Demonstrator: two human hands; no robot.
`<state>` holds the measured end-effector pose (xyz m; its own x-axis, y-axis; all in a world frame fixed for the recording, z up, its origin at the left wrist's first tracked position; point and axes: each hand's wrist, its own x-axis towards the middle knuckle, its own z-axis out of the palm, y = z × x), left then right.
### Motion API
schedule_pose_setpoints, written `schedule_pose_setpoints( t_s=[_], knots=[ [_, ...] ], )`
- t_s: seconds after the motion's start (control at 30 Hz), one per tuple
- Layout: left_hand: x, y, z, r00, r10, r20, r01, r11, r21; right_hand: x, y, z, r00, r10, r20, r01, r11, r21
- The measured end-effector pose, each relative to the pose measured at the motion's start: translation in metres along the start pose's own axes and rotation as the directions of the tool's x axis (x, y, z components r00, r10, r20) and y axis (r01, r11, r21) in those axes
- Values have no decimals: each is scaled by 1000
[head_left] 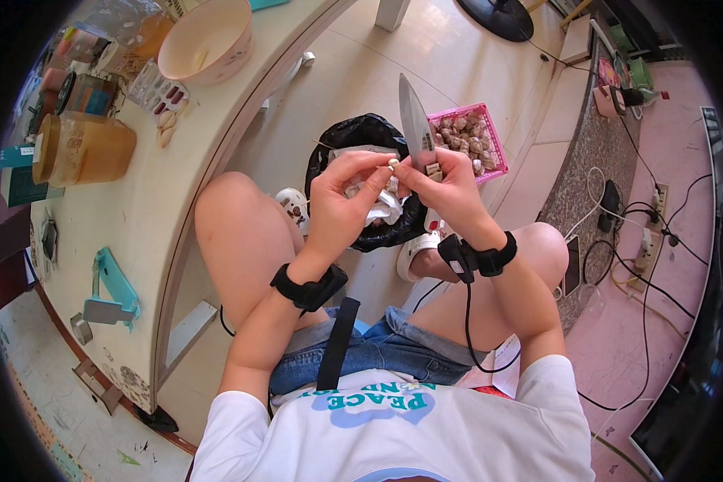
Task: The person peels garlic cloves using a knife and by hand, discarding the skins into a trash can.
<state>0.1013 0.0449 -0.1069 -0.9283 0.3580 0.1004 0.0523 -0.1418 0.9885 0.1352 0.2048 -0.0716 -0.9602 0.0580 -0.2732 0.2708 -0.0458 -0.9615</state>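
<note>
Between the thumb and fingers of my left hand [347, 191] is a small pale garlic clove [394, 163]. My right hand [451, 191] is wrapped round a knife [414, 120], its broad blade pointing up and away from me. The fingertips of my right hand meet the clove from the other side. Beneath both hands sits a bin lined with a black bag [414, 222], holding white paper-like scraps and peelings. Just beyond my right hand, a pink basket [502, 163] is filled with garlic bulbs [467, 138].
On the table [169, 173] at left stand a bowl [217, 71], a jar of amber contents [96, 151], a blister pack [157, 87] and a turquoise stand [114, 301]. Loose cloves [165, 128] lie there too. Cables and power strips [649, 245] spread across the right side.
</note>
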Motion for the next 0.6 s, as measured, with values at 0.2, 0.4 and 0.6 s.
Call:
schedule_pose_setpoints(
  t_s=[0.2, 0.4, 0.6],
  knots=[
    [0, 11, -2, 965, -255, 65, 263, 918, -296, 2, 15, 0, 995, -95, -31, 92, 993, -75],
    [1, 12, -7, 928, -342, 147, 373, 856, -359, -1, 8, -1, 972, -231, -30, 207, 916, -344],
    [1, 6, -10, 885, -425, 193, 463, 750, -473, -3, 2, 1, 911, -406, 69, 396, 818, -417]
  ],
)
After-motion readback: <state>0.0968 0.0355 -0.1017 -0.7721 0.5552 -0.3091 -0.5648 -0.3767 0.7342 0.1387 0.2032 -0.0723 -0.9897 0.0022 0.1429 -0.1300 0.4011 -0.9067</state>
